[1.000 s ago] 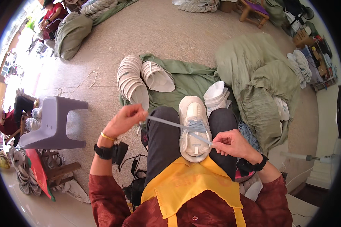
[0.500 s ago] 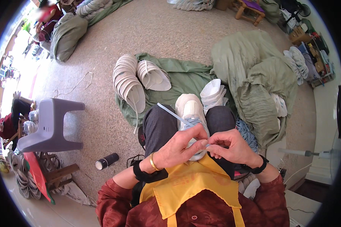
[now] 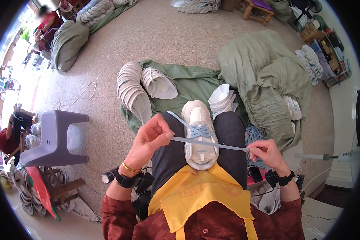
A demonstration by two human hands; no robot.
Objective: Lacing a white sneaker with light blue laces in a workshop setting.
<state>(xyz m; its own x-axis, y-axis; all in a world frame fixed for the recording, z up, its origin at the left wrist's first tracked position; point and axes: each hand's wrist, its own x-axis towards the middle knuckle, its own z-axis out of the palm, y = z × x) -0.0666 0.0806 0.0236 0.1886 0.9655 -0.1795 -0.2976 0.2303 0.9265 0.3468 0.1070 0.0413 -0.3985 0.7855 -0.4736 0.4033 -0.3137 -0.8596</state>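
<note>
A white shoe upper (image 3: 199, 120) rests between my knees, toe pointing away from me. Pale blue shoelace (image 3: 209, 143) crosses its front eyelets, and one length stretches nearly straight across the upper between my hands. At the left, my left hand (image 3: 152, 140) pinches the lace between thumb and fingers. On the other side my right hand (image 3: 266, 153) pinches the lace near its end. Another loose lace end lies over my left thigh, beside the upper. A bundle of blue laces (image 3: 255, 140) sits by my right knee.
Stacked white shoe uppers (image 3: 132, 86) lie on a green cloth (image 3: 192, 80) ahead, with more uppers (image 3: 222, 100) near my right knee. A large green sack (image 3: 264, 72) stands to the right. A grey plastic stool (image 3: 54, 138) and black flask (image 3: 108, 177) are at left.
My hands have moved apart from close together over the upper, the left going left and the right going right. The lace is now drawn out between them.
</note>
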